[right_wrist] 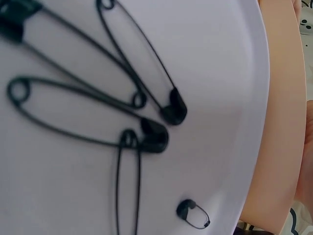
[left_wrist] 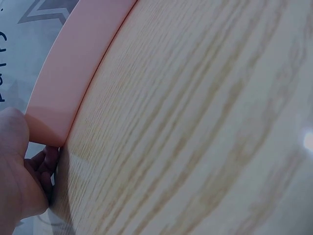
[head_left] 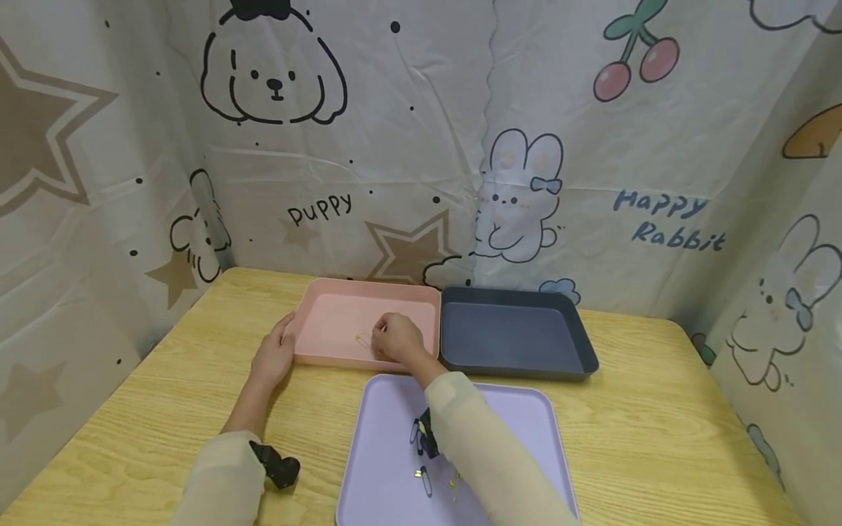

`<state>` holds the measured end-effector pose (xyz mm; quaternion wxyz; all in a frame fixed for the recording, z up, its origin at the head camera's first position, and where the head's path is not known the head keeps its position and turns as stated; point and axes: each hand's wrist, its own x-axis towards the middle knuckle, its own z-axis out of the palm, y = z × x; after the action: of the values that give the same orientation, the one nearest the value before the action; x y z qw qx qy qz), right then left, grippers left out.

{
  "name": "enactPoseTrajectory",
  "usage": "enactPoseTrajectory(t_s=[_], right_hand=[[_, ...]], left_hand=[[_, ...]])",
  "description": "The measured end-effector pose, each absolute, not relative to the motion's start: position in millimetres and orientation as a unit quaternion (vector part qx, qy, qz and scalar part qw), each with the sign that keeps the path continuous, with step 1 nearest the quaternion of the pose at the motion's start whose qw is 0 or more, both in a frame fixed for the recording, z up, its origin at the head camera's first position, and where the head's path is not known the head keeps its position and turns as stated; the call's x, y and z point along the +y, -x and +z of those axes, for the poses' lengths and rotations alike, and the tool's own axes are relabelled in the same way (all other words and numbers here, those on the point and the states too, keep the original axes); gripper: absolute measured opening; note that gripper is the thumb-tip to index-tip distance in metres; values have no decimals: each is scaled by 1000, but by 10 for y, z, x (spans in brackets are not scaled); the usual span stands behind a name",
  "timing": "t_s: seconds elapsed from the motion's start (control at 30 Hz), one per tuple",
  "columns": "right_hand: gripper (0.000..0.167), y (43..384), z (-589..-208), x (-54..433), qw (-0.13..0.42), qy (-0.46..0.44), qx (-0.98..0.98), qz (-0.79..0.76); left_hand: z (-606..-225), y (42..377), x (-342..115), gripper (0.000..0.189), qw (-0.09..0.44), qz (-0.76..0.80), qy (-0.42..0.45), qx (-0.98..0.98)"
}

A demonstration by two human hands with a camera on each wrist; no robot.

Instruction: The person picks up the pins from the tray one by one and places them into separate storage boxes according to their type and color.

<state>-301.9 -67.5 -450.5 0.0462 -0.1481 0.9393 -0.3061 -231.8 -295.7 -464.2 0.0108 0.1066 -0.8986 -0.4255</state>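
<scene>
Yellow wood-grain table (head_left: 658, 416), on it 1 pink tray (head_left: 342, 310), 1 slate tray (head_left: 513, 332) seemingly touching it, 1 lilac tray (head_left: 381, 453) in front

The pink tray (head_left: 337, 310) under the right fingers (head_left: 387, 326) is made of smooth plastic. Metal safety pins (right_wrist: 174, 108) are seen behind them.

Lower left of the head view, the left sleeve (head_left: 213, 482) is cream, plain and loose, its cuff ending on the forearm. A small black device (head_left: 279, 467) with a rounded, knob-like end sits by that cuff. The right sleeve (head_left: 500, 453), bottom centre-right, is the same cream; a second black device (head_left: 430, 437) shows partly behind it. Left hand (head_left: 271, 358) and right hand (head_left: 399, 337) are bare
</scene>
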Motion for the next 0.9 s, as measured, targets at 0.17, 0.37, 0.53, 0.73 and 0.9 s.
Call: enactPoseTrajectory(t_s=[0.17, 0.37, 0.53, 0.73, 0.9], right_hand=[[15, 3001, -4484, -624, 33, 151, 940, -302], [17, 2980, -4358, -543, 18, 178, 933, -312], [16, 2951, -4268, -473, 14, 193, 932, -307], [15, 2881, -4250, -344, 7, 222, 930, -295], [16, 2811, -4217, -194, 13, 237, 928, -287]], left_hand=[[-4648, 2323, -2939, 50, 4, -423, -105, -900], [-4659, 2333, -2967, 51, 4, -421, -95, -902], [-4648, 2337, -2972, 51, 4, -418, -95, -904], [-4643, 2336, -2955, 51, 1, -422, -92, -902], [-4651, 2341, -2961, 51, -1, -427, -92, -899]])
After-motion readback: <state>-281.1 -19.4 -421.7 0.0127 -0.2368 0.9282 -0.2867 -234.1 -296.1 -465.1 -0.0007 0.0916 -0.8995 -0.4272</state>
